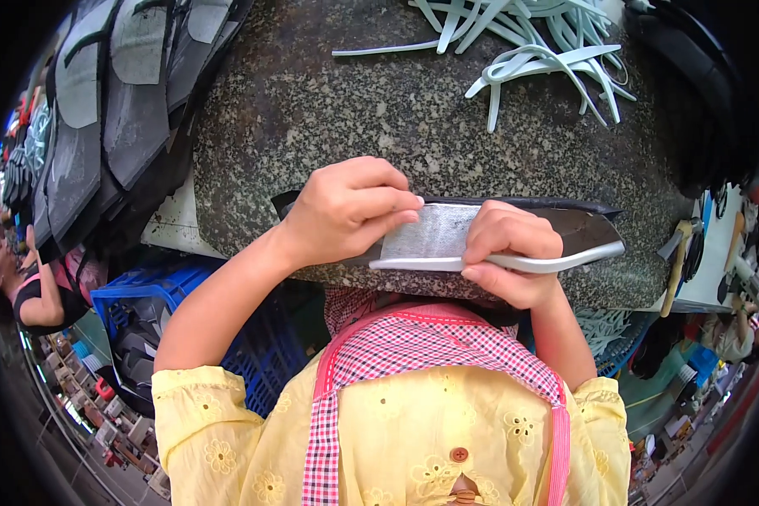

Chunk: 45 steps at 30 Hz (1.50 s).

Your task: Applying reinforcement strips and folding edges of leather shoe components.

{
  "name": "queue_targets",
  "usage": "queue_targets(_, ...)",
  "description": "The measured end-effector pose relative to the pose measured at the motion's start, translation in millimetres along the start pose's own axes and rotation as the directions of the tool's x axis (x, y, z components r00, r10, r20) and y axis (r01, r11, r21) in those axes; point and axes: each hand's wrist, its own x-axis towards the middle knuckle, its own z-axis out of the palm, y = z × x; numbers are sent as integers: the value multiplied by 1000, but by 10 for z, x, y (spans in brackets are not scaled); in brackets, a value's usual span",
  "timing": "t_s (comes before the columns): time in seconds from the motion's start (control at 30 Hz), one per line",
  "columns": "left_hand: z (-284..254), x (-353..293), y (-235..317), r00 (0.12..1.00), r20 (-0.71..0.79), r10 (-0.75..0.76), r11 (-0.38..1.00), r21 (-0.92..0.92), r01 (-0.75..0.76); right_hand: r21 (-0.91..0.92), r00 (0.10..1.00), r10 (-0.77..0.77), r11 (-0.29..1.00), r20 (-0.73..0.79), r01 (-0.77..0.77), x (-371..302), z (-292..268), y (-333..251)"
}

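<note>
I am viewing the piece (438,228), dark with a grey panel, over the near side of the slab (295,118); whether it is touching the stone, I am unable to tell. A pale strip (422,264) is running along its near edge. My right hand (514,257) is clamping on strip and piece together, thumb below, fingers above. My left hand (350,211) is bringing thumb and fingertips together at the panel's far edge; how much they are pinching, I am unable to tell.

Risks, as I am judging them: the strip could be drifting off the edge if the right thumb slackens, since its left end is lying outside either grasp. Uneven pull between the hands could be skewing or creasing the piece. The stack (135,110) of grey shapes is standing near the left forearm and could be sliding if an elbow brushes it.

Containers: a blue crate (135,293) at left is holding dark parts (143,337); a round blue basket (622,358) at right, partly hidden, is holding pale lengths (600,327). A loose heap (557,63) of similar lengths is lying uncontained on the slab's far side.
</note>
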Motion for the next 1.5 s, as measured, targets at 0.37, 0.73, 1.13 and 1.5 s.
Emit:
queue_targets(0.37,-218,-445,665,890,-45,-454,834,-372,407,-48,992,-20,999,-124,14,138,136,-291)
queue_targets(0.73,-25,-357,420,875,-357,-327,906,146,398,-526,975,54,835,-215,-163,165,319,-110)
queue_targets(1.13,-11,-325,295,712,-368,-597,795,-155,587,-553,976,25,821,-214,-142,190,340,-47)
queue_targets(1.5,-37,-332,181,805,-443,-394,868,109,485,-560,977,6,818,-214,-128,193,330,-5)
